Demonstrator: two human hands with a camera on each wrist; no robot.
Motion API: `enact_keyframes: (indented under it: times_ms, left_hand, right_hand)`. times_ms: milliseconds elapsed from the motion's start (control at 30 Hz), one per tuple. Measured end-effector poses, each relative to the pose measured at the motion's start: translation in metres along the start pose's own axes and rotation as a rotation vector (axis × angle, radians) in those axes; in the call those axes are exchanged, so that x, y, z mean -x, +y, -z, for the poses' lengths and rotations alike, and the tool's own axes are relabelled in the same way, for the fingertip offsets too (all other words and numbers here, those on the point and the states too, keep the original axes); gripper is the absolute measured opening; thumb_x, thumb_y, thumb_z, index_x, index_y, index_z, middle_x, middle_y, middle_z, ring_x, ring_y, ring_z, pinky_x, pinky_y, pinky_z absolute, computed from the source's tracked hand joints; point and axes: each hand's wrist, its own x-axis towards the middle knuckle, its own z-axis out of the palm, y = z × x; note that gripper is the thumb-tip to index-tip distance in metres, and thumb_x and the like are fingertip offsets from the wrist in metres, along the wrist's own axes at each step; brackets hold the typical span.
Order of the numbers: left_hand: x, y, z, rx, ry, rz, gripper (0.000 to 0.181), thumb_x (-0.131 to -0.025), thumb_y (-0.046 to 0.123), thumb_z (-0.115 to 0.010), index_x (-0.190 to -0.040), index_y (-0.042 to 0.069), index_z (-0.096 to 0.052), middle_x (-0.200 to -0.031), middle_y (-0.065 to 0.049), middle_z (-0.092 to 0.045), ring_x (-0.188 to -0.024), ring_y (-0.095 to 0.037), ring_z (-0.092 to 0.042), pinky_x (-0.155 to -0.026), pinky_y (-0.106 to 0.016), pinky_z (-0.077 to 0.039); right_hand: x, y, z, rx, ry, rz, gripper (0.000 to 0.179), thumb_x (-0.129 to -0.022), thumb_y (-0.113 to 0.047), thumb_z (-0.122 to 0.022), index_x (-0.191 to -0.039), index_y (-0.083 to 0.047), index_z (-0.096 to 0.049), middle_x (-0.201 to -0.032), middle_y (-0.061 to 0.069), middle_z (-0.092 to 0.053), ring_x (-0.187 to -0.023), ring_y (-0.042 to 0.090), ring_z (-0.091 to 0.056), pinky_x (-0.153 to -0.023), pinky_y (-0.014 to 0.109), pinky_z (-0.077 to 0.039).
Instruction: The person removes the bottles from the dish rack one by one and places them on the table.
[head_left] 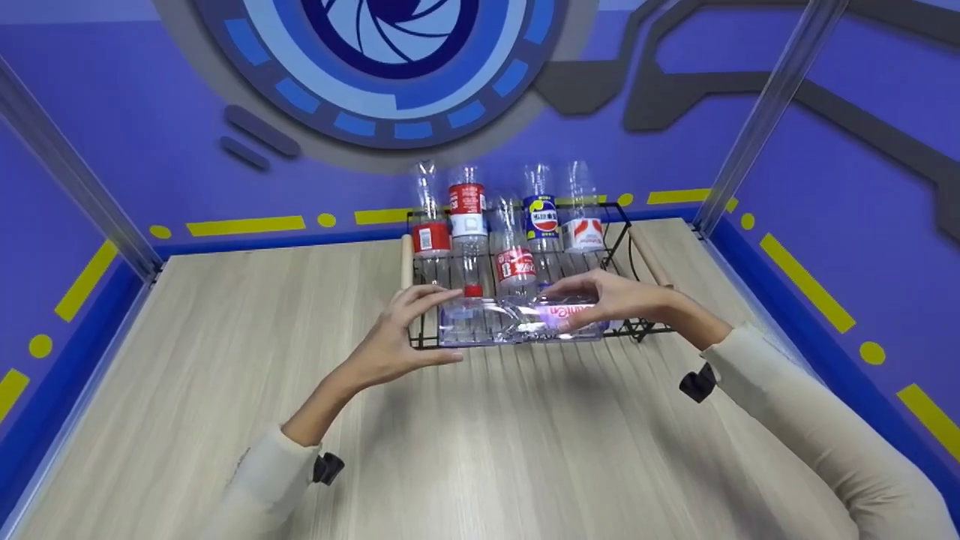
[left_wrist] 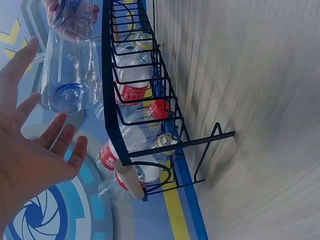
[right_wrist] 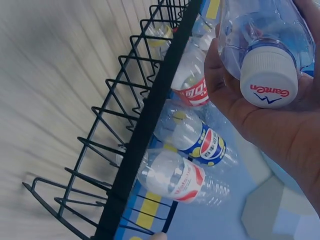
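My right hand (head_left: 626, 296) grips a clear plastic bottle (head_left: 487, 322) lying sideways at the front rim of a black wire basket (head_left: 622, 225). In the right wrist view the bottle's white cap (right_wrist: 269, 82) faces the camera, lettered "Ganten". Beside the bottle's base, my left hand (head_left: 394, 330) has its thumb and fingers spread. The left wrist view shows a gap between that hand (left_wrist: 42, 145) and the bottle (left_wrist: 70, 75). Several bottles stand cap-down in the basket, among them a red-labelled bottle (head_left: 516, 262) and a blue-labelled Pepsi bottle (head_left: 541, 217).
Wooden handles (head_left: 651, 256) sit at both basket ends, and wire feet (left_wrist: 212, 142) hold it on the wood-grain table (head_left: 480, 465). A purple printed wall (head_left: 360, 180) rises behind it. More printed panels with metal corner posts (head_left: 772, 105) stand at the sides.
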Motion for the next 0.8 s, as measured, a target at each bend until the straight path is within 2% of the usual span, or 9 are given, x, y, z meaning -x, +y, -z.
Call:
enact_keyframes:
  times_ms: [100,233,333,567,800]
  left_hand:
    - [-0.001,0.001,-0.003,-0.047,0.005,-0.022,0.08,-0.076,0.035,-0.091,-0.147,0.026,-0.056,-0.148,-0.01,-0.05,-0.14,-0.034,-0.042,-0.112,-0.068,-0.036]
    - [-0.003,0.002,-0.008,-0.14,0.029,-0.089,0.075,-0.075,0.035,-0.091,-0.143,0.023,-0.061,-0.139,-0.009,-0.058,-0.13,-0.03,-0.048,-0.111,-0.064,-0.037]
    - [-0.004,0.004,-0.01,-0.185,0.024,-0.127,0.072,-0.075,0.035,-0.091,-0.14,0.021,-0.063,-0.135,-0.008,-0.062,-0.124,-0.028,-0.051,-0.108,-0.06,-0.039]
    - [-0.002,0.005,-0.011,-0.19,-0.005,-0.124,0.068,-0.077,0.035,-0.09,-0.139,0.023,-0.064,-0.134,-0.008,-0.063,-0.121,-0.028,-0.055,-0.101,-0.058,-0.046]
    - [-0.002,0.005,-0.01,-0.198,0.003,-0.115,0.065,-0.076,0.039,-0.09,-0.134,0.021,-0.069,-0.13,-0.007,-0.067,-0.121,-0.029,-0.058,-0.098,-0.056,-0.049]
  right_hand:
    - [0.0,-0.002,-0.004,-0.005,0.007,-0.015,0.069,-0.09,-0.031,-0.078,-0.15,-0.01,-0.05,-0.158,0.014,-0.047,-0.15,0.036,-0.038,-0.122,0.054,-0.031]
    - [-0.001,-0.008,-0.01,-0.005,-0.003,-0.024,0.071,-0.089,-0.033,-0.079,-0.15,-0.01,-0.05,-0.158,0.014,-0.046,-0.15,0.035,-0.038,-0.122,0.053,-0.031]
    - [-0.002,-0.012,-0.015,-0.005,-0.02,-0.019,0.072,-0.089,-0.033,-0.079,-0.15,-0.01,-0.05,-0.158,0.013,-0.046,-0.15,0.034,-0.038,-0.123,0.051,-0.031]
    - [-0.004,-0.011,-0.018,0.012,-0.036,0.011,0.069,-0.091,-0.031,-0.078,-0.151,-0.009,-0.049,-0.158,0.014,-0.047,-0.15,0.036,-0.038,-0.122,0.053,-0.032]
    - [-0.004,-0.006,-0.018,0.009,-0.068,0.07,0.065,-0.094,-0.027,-0.075,-0.152,-0.011,-0.048,-0.157,0.011,-0.048,-0.149,0.032,-0.041,-0.121,0.051,-0.034]
